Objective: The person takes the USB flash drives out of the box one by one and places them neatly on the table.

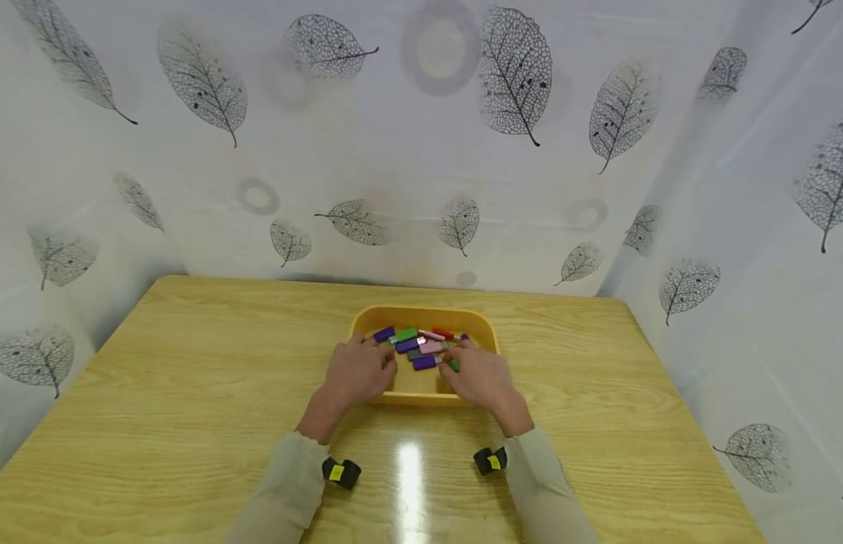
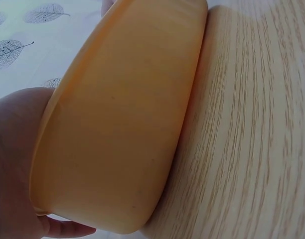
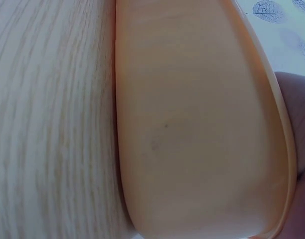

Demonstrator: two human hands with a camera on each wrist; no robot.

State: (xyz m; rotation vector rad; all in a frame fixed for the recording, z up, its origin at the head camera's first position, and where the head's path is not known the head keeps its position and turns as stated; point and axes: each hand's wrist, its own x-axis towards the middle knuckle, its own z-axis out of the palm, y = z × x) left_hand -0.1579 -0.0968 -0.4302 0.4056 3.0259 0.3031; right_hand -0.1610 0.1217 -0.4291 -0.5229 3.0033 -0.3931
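Observation:
A yellow tray [image 1: 421,398] holds a loose pile of USB sticks. My left hand [image 1: 356,370] reaches over its front left rim, fingers bent down inside, a bit of green [image 1: 384,363] showing between thumb and fingers. Over the front right rim comes my right hand [image 1: 481,374], with a green USB stick [image 1: 455,364] right at its fingertips; I cannot tell whether either hand grips its green piece. Between the hands lie purple [image 1: 424,363], pink [image 1: 431,347] and green [image 1: 406,333] sticks. Both wrist views show mostly the tray's outer wall [image 2: 117,114], [image 3: 192,114], hiding the fingertips.
The tray stands on a light wooden table [image 1: 224,363], towards its back edge. Behind and beside the table hangs a pale curtain [image 1: 394,166] with leaf prints. Black wrist cameras [image 1: 342,473] sit at both sleeves. A red stick [image 1: 443,332] lies at the pile's back.

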